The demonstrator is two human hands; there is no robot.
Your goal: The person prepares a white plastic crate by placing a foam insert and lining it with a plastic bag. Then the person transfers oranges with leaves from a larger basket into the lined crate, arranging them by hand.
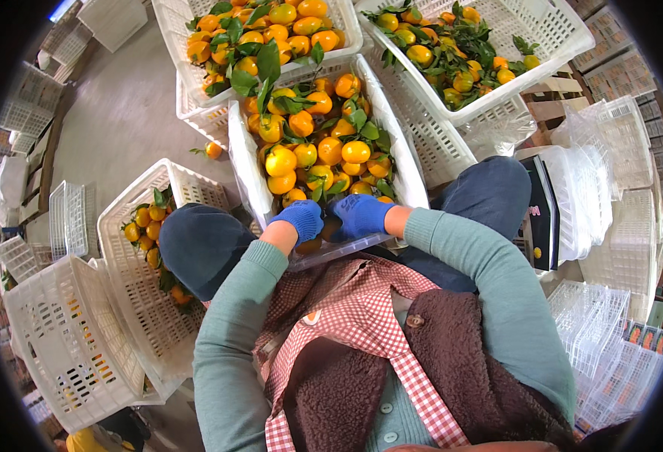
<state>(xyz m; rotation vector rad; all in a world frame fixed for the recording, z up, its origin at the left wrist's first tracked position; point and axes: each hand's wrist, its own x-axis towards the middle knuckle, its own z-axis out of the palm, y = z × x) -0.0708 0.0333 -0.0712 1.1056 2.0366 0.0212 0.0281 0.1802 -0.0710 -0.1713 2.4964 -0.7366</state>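
Observation:
My left hand [297, 223] in a blue glove curls at the near end of a white-lined crate [410, 173] of oranges with green leaves [330, 151]. My right hand [358, 217], also gloved, bends down just beside it, its fingertips out of sight. Beneath both hands is the edge of a clear plastic container [339, 252] in my lap, with orange fruit partly visible under the gloves. What either hand grips is hidden.
More fruit crates stand at the back left [173, 22], back right [568, 41] and beside my left knee [109, 226]. At right are stacked white baskets [580, 188], a dark flat object [542, 211] and clear punnets [587, 324]. A loose orange [213, 151] lies on the floor.

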